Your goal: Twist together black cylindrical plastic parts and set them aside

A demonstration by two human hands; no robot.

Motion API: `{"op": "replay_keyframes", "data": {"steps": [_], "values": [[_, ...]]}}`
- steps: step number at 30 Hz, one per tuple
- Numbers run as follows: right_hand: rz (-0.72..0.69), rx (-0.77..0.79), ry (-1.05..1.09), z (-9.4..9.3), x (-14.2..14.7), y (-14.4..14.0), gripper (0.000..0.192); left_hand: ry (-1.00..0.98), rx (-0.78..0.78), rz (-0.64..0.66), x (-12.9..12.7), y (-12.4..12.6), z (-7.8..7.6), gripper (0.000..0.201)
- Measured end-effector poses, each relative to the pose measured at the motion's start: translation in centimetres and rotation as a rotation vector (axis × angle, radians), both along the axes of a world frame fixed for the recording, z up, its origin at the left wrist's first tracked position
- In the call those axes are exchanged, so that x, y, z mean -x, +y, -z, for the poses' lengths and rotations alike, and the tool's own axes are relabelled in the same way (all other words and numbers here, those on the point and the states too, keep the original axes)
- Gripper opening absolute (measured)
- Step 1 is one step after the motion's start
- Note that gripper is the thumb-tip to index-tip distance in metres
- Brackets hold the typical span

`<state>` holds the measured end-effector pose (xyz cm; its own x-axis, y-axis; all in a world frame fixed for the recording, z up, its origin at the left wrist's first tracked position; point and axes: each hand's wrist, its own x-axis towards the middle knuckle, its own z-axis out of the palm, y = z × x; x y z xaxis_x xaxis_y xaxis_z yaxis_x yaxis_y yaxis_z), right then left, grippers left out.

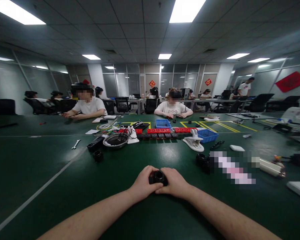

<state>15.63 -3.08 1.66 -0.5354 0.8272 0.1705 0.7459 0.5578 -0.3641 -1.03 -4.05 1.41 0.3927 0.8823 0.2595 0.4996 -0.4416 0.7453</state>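
Note:
Low over the green table, close in front of me, both hands hold a black round part (159,175) with a hollow, ring-like top. My left hand (144,183) is wrapped round its left side, thumb across the front. From the other side my right hand (175,182) closes on it, and the two thumbs nearly meet. The fingers cover much of its lower part, so its exact kind cannot be told. A similar black round piece (98,156) lies to the left, and more black round pieces (201,159) lie to the right.
Across the green table (65,173) stand a metal-rimmed bowl (116,140), a red-and-black power strip (158,131), blue bins (207,135) and a white clip base (193,141). A wrench (76,144) lies left; a metallic cylinder (270,166) lies right. Several people sit beyond.

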Motion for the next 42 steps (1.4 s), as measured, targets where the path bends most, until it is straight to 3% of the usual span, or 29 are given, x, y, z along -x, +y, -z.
{"op": "replay_keyframes", "data": {"steps": [3, 8, 16, 23, 29, 33, 38, 42], "values": [[-0.130, 0.094, 0.090, -0.4, -0.7, 0.4, 0.052, 0.008, -0.003, 0.064, 0.2, 0.1, -0.2, 0.034], [-0.301, 0.374, 0.267, -0.7, -2.0, 1.4, 0.037, 0.027, -0.015, 0.125, 0.4, -0.1, -0.8, 0.037], [-0.315, 0.464, 0.252, -0.9, -2.5, 1.9, 0.030, 0.054, -0.053, 0.124, 0.4, -0.2, -1.0, 0.035], [-0.229, 0.452, 0.262, -0.1, -2.1, 1.9, 0.026, 0.077, -0.073, 0.085, 0.3, -0.2, -0.9, 0.033], [0.079, 0.093, 0.052, 0.9, -0.3, 0.8, 0.034, 0.020, -0.034, -0.100, -0.2, 0.0, 0.4, 0.033], [0.158, -0.050, -0.045, 0.8, 0.3, 0.1, 0.042, 0.001, -0.038, -0.069, 0.0, 0.3, 0.4, 0.033], [-0.022, 0.036, 0.108, 0.2, -0.4, 0.2, 0.053, 0.008, -0.010, 0.062, 0.6, 0.6, -0.1, 0.034], [-0.179, 0.229, 0.199, -0.2, -1.2, 1.0, 0.037, 0.006, -0.003, 0.093, 0.7, 0.8, -0.1, 0.036]]}}
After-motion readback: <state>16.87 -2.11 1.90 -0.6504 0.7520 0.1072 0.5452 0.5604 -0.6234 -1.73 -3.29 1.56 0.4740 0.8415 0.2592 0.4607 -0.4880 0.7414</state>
